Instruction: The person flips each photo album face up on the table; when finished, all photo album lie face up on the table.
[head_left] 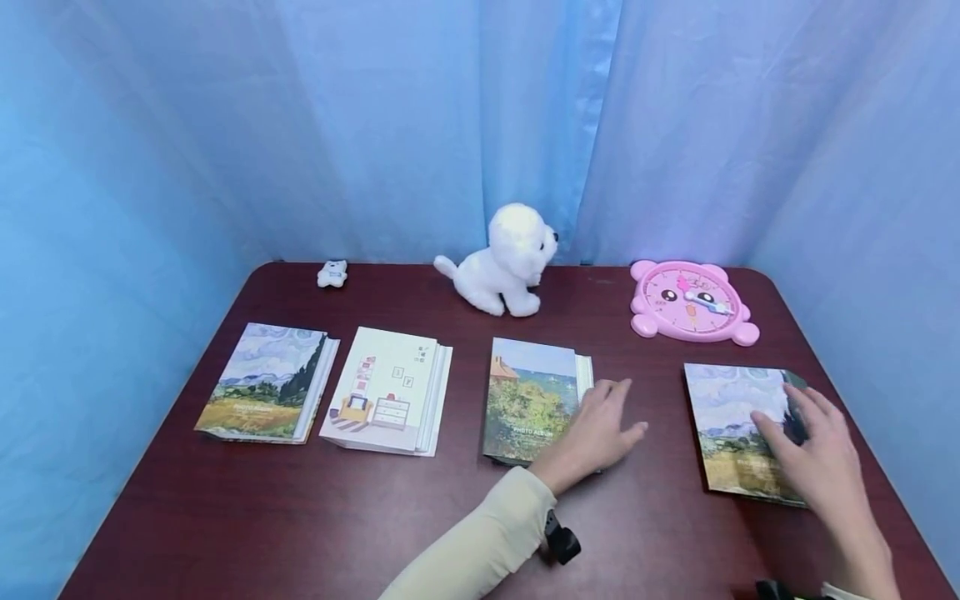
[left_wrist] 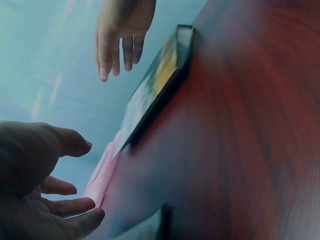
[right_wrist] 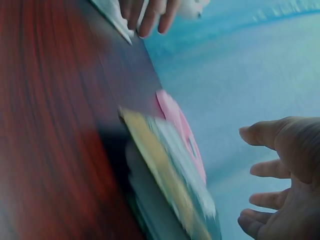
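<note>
My right hand [head_left: 821, 450] hovers over the right part of a photo album [head_left: 738, 433] with a painted field and cloudy sky on its cover. In the right wrist view, its spread fingers stand apart from that album [right_wrist: 165, 170]. My left hand [head_left: 596, 429] reaches across the right edge of another photo album [head_left: 525, 400], whose cover shows a house, bushes and sea. Thumb and fingers of this left hand [left_wrist: 50, 185] are parted, with nothing between them in the left wrist view. Part of the second album's right side is hidden behind the hand.
To the left lie a field-painting album [head_left: 262, 383] and a cream album [head_left: 386, 392] with a drawn armchair. Along the back are a small white bear figure [head_left: 332, 274], a white plush dog [head_left: 498, 267] and a pink toy clock [head_left: 693, 302]. Blue curtains [head_left: 375, 125] surround the table [head_left: 300, 525].
</note>
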